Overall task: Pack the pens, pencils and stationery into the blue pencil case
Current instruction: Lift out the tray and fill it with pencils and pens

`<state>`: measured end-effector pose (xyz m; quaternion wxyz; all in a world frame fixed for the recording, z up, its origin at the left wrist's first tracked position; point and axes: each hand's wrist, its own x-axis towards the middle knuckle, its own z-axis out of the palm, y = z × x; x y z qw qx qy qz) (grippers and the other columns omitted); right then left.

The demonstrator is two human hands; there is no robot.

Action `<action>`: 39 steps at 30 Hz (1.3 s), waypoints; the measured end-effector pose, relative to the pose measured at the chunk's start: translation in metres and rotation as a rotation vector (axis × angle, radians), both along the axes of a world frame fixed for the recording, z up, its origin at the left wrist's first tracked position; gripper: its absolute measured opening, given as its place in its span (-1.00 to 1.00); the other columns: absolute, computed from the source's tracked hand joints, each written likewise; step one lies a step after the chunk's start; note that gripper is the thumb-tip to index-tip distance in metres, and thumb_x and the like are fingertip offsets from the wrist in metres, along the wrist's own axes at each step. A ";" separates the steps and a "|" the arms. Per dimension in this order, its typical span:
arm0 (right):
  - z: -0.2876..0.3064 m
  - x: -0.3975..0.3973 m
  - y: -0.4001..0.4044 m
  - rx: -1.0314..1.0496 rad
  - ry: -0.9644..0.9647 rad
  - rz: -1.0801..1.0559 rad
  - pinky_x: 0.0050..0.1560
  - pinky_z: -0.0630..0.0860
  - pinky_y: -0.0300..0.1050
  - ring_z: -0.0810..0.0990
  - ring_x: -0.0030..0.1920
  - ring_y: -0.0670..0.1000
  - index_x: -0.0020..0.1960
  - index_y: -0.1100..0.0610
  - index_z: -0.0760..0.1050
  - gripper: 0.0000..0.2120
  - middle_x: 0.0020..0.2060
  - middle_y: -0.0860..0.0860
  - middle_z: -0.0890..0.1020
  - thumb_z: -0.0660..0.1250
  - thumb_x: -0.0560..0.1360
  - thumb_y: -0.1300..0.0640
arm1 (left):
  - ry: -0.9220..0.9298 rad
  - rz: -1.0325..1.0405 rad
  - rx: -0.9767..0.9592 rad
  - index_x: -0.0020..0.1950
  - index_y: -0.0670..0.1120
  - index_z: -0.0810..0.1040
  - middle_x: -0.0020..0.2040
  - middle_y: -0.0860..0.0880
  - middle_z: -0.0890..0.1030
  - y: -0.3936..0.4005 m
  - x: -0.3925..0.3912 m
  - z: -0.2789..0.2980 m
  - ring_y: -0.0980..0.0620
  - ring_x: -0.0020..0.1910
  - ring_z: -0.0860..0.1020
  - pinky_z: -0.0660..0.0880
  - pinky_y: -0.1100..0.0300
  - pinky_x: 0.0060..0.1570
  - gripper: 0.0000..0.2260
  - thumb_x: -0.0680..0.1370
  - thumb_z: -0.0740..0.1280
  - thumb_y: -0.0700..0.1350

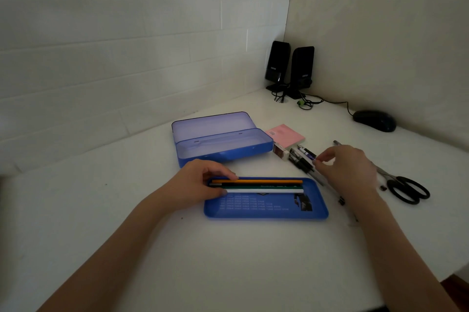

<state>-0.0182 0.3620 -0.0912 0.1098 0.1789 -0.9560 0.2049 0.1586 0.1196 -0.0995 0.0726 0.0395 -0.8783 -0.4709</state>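
The blue pencil case (pixel 223 145) lies open at the table's middle, its lid tipped back and its base bare. In front of it rests a flat blue inner tray (pixel 266 212) with three pencils (pixel 256 186) lined along its far edge: orange, dark green, white. My left hand (pixel 203 182) pinches the left ends of those pencils. My right hand (pixel 347 167) reaches over a cluster of pens (pixel 302 159) to the right of the case, fingertips touching one of them. An eraser (pixel 280 151) and a pink sticky-note pad (pixel 286 135) lie beside the pens.
Black-handled scissors (pixel 406 188) lie at the right, with a small binder clip (pixel 341 201) nearer the tray. A black mouse (pixel 374 120) and two black speakers (pixel 290 68) with cables stand in the back corner. The table's front edge runs at lower right.
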 end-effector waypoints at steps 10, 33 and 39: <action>0.005 0.029 -0.022 -0.212 0.063 0.585 -0.20 0.53 -0.10 0.55 -0.24 -0.08 -0.01 -0.04 0.65 -0.86 -0.17 -0.13 0.62 0.37 0.46 0.05 | -0.002 0.006 0.002 -0.03 0.09 0.65 0.03 0.05 0.68 0.000 0.000 -0.001 0.10 0.04 0.62 0.54 0.19 0.14 -0.68 0.38 0.46 -0.31; 0.006 0.060 -0.037 -0.023 -0.115 0.886 -0.17 0.51 -0.23 0.55 -0.20 -0.13 0.00 -0.16 0.61 -0.77 -0.20 -0.15 0.63 0.37 0.41 0.11 | 0.019 -0.001 0.084 -0.16 -0.12 0.62 0.03 -0.06 0.67 -0.005 -0.004 -0.008 0.09 0.06 0.63 0.53 0.25 0.12 -0.79 0.36 0.44 -0.41; 0.000 0.071 -0.047 -0.022 -0.093 0.913 -0.13 0.51 -0.20 0.58 -0.15 -0.13 -0.07 -0.14 0.63 -0.84 -0.17 -0.16 0.64 0.37 0.40 0.07 | 0.009 -0.004 0.066 -0.12 -0.16 0.65 0.03 -0.06 0.67 -0.005 -0.005 -0.008 0.09 0.04 0.63 0.52 0.26 0.11 -0.82 0.36 0.46 -0.38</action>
